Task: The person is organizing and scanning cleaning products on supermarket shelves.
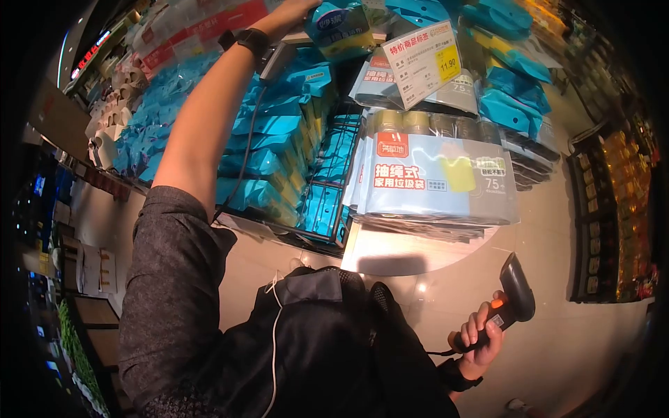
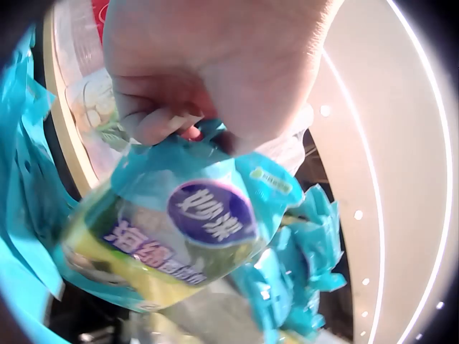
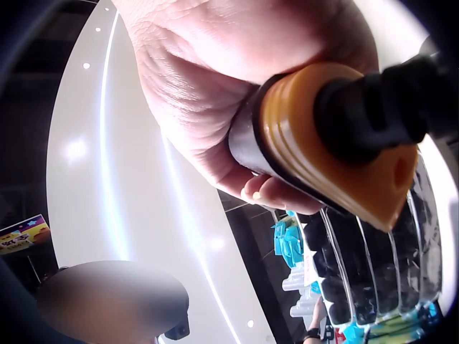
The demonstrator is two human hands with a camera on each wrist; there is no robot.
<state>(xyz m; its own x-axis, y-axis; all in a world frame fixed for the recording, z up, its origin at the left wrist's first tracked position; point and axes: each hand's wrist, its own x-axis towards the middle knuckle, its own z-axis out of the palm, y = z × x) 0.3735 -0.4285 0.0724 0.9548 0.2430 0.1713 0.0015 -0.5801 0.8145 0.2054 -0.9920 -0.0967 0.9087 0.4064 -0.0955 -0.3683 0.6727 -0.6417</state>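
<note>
My left hand (image 1: 301,7) reaches up to the shelf and pinches the top of a blue sponge pack (image 1: 340,29). The left wrist view shows the left hand's fingers (image 2: 161,122) curled on the top edge of the sponge pack (image 2: 179,236), which has a purple oval label and yellow sponges inside. Low at the right, my right hand (image 1: 481,334) grips the handle of a black barcode scanner (image 1: 512,299) with an orange trigger. In the right wrist view the right hand (image 3: 215,107) wraps the scanner's handle, whose orange butt and cable (image 3: 337,136) face the camera.
Stacks of blue packs (image 1: 272,132) fill the shelf at left. Bin bag packs (image 1: 432,177) hang at centre under a white price tag (image 1: 421,61) reading 11.90. A wire divider (image 1: 327,181) stands between them. Dark shelving (image 1: 606,216) lines the right across a shiny floor.
</note>
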